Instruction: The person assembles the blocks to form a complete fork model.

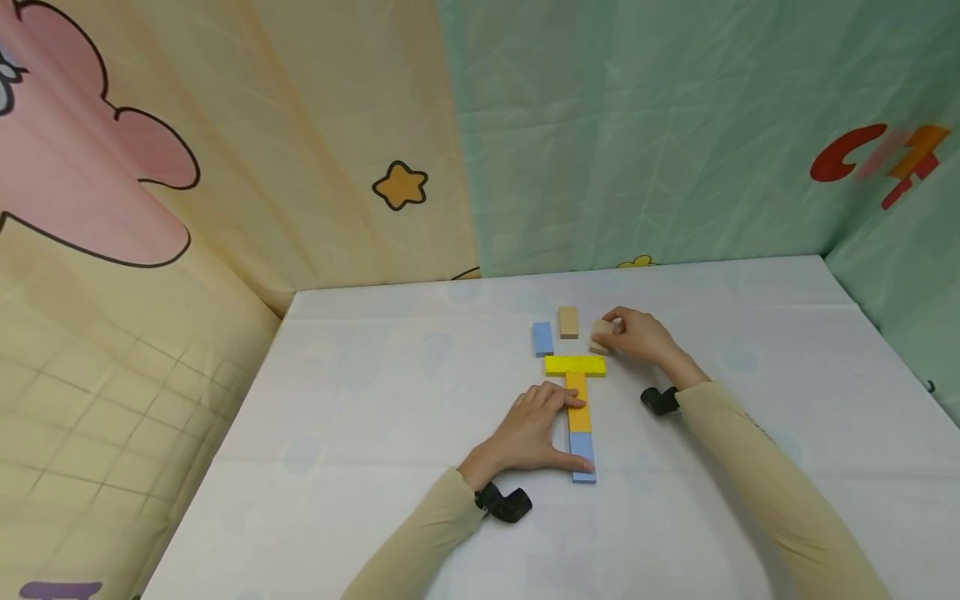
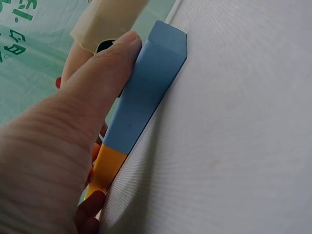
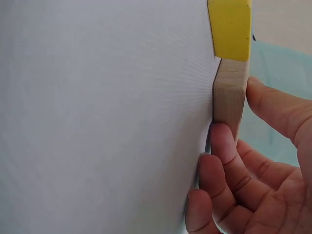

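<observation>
My right hand pinches a plain wooden block between thumb and fingers, low over the table, close to the right end of a yellow block. That yellow block lies crosswise at the top of an upright line. Below it come an orange block and a blue block, laid end to end. My left hand spreads along this line from the left, its thumb resting at the blue block and its fingertips at the orange block.
Beyond the crosswise block lie another blue block on the left and a second wooden block in the middle. A white cloth covers the table. Printed curtains hang behind its far edge.
</observation>
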The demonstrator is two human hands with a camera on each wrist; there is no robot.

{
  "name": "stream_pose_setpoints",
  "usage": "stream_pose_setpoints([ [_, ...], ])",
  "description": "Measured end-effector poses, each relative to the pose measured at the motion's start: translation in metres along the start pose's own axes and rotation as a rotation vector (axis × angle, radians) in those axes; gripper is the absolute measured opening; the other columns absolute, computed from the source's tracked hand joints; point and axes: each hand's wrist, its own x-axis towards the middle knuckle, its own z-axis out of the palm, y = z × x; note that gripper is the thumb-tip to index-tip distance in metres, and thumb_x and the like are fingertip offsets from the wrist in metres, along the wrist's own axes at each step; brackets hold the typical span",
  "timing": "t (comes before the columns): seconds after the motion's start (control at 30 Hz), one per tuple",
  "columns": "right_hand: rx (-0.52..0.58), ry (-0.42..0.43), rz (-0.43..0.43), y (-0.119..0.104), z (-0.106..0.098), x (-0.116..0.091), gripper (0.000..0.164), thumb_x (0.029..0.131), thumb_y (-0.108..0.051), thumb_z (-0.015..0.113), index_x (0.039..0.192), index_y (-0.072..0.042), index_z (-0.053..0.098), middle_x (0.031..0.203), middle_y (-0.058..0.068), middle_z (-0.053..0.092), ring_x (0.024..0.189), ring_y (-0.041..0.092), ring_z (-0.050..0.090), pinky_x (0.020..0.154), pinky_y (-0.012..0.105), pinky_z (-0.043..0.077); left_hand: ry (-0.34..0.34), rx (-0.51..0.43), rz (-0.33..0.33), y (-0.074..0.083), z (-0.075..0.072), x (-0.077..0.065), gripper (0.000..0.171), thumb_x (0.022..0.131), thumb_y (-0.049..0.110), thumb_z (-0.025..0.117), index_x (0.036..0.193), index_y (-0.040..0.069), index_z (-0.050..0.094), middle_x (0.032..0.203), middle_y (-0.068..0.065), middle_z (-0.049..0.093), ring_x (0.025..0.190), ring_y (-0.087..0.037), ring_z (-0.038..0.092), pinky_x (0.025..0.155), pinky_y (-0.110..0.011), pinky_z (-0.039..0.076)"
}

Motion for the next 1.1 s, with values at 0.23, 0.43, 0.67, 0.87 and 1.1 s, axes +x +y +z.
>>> stream_pose_setpoints([
  [0.23,0.042,-0.013,0.002,0.0005,0.0014,0.0007,0.054,0.088,-0.035,0.067,0.124,0.002,0.054,0.083,0.011,0.055,0.069,0.022,0.048,0.061,0.031,0.038,-0.007,-0.004,-0.006,-0.0004,-0.0002,-0.0001,0.082,0.066,0.067,0.074,0.131,0.023,0.047,0.129,0.004,0.041,0.112,-0.009,0.037,0.088,-0.022,0.031],
  [0.43,0.062,-0.018,0.031,0.0,0.0017,0.0012,0.057,0.086,-0.037,0.069,0.124,0.002,0.054,0.083,0.01,0.056,0.069,0.022,0.048,0.061,0.031,0.038,-0.007,-0.011,0.001,0.0,-0.0002,-0.0002,0.082,0.066,0.065,0.074,0.131,0.023,0.047,0.134,0.004,0.04,0.115,-0.009,0.037,0.089,-0.023,0.031],
  [0.67,0.072,-0.02,0.074,0.0004,0.0021,0.002,0.061,0.084,-0.041,0.07,0.124,0.001,0.053,0.091,0.014,0.057,0.073,0.024,0.049,0.062,0.031,0.039,0.002,-0.015,0.016,0.0003,-0.0007,-0.0006,0.082,0.067,0.065,0.074,0.131,0.021,0.047,0.137,0.003,0.039,0.116,-0.01,0.037,0.09,-0.024,0.032],
  [0.87,0.075,-0.014,0.065,0.0,0.0032,0.0015,0.059,0.084,-0.04,0.07,0.123,0.001,0.053,0.089,0.014,0.057,0.073,0.024,0.049,0.062,0.031,0.039,-0.002,-0.014,0.009,0.0002,-0.0008,-0.0006,0.082,0.067,0.066,0.074,0.131,0.022,0.047,0.136,0.004,0.039,0.115,-0.01,0.037,0.09,-0.024,0.031],
  [1.1,0.075,-0.022,0.066,-0.0002,0.0037,0.001,0.058,0.085,-0.041,0.07,0.123,0.0,0.053,0.089,0.013,0.056,0.073,0.024,0.048,0.062,0.031,0.038,0.001,-0.014,0.011,-0.0006,-0.0001,-0.0006,0.082,0.067,0.066,0.074,0.131,0.022,0.047,0.136,0.003,0.039,0.115,-0.01,0.037,0.089,-0.023,0.031],
])
